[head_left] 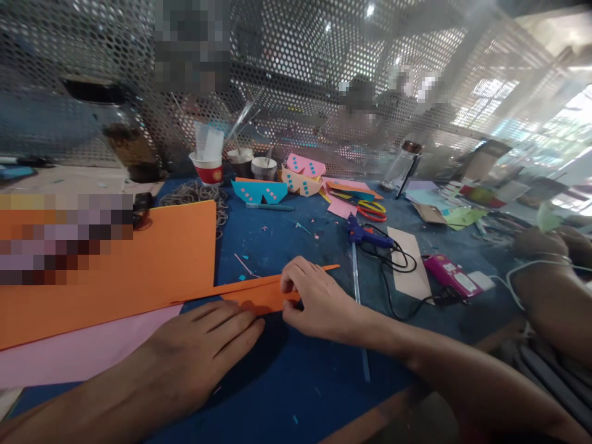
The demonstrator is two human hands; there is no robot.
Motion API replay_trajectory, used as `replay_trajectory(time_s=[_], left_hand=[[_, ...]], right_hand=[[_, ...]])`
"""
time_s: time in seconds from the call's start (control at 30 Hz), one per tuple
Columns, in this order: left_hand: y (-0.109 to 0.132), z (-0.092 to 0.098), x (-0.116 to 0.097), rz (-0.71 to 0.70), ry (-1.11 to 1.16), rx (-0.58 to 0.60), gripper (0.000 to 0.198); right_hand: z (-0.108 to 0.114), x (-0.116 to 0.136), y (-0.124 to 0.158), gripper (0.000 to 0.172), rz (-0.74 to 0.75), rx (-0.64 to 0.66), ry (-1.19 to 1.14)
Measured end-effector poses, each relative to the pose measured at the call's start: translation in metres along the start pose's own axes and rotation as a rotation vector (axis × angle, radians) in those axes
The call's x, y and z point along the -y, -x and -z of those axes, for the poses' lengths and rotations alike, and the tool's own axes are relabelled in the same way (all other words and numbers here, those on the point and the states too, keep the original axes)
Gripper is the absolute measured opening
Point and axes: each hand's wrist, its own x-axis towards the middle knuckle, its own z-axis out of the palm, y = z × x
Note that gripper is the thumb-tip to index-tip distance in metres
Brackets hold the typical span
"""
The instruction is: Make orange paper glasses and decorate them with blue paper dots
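Observation:
A narrow orange paper strip (266, 302), with a fold along its length, lies on the blue tabletop in front of me. My left hand (203, 345) rests flat with its fingers stretched over the strip's left end. Thumb and curled fingers of my right hand (319, 302) pinch the strip farther right, and its pointed tip shows beyond the knuckles. Left of both hands, a large orange sheet (176, 253) overlaps a pink sheet (115, 345).
A blue glue gun (370, 235) with a black cord and a clear glue stick (359, 290) lie to the right. Behind are paper cups (210, 169), paper masks (259, 191) and scissors (370, 209). Another person's arm (550, 277) rests at far right, near a magenta box (451, 275).

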Motion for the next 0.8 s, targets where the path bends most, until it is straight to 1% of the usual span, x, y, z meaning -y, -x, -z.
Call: replay_trajectory(time_s=[0.03, 0.1, 0.27, 0.43, 0.47, 0.5, 0.6, 0.73, 0.8], left_hand=[[0.001, -0.001, 0.000, 0.037, -0.001, 0.005, 0.047], [0.000, -0.004, -0.001, 0.068, -0.003, 0.017, 0.049], [-0.004, -0.003, 0.000, 0.029, 0.037, 0.042, 0.047], [-0.002, 0.001, 0.003, 0.053, 0.075, 0.060, 0.044], [-0.001, 0.001, 0.003, 0.033, 0.072, 0.042, 0.043], [-0.001, 0.002, 0.003, 0.074, 0.058, 0.038, 0.043], [-0.004, 0.005, 0.006, 0.020, 0.029, 0.004, 0.042], [-0.011, 0.008, 0.008, -0.044, -0.016, -0.107, 0.042], [-0.012, 0.008, 0.009, -0.033, -0.022, -0.150, 0.040]], right_hand=[[0.000, 0.000, 0.000, 0.026, 0.006, 0.000, -0.005], [0.000, -0.001, 0.001, 0.025, 0.006, 0.002, -0.013], [0.000, -0.002, 0.001, 0.025, 0.012, -0.001, -0.029], [0.006, -0.004, 0.001, 0.029, 0.021, 0.036, -0.097], [0.007, -0.004, 0.001, 0.029, 0.025, 0.039, -0.106], [0.007, -0.005, 0.001, 0.029, 0.028, 0.039, -0.112], [0.006, -0.006, 0.001, 0.028, 0.040, 0.037, -0.105], [0.006, -0.006, 0.000, 0.028, 0.039, 0.034, -0.094], [0.008, -0.005, 0.000, 0.029, 0.036, 0.041, -0.111]])
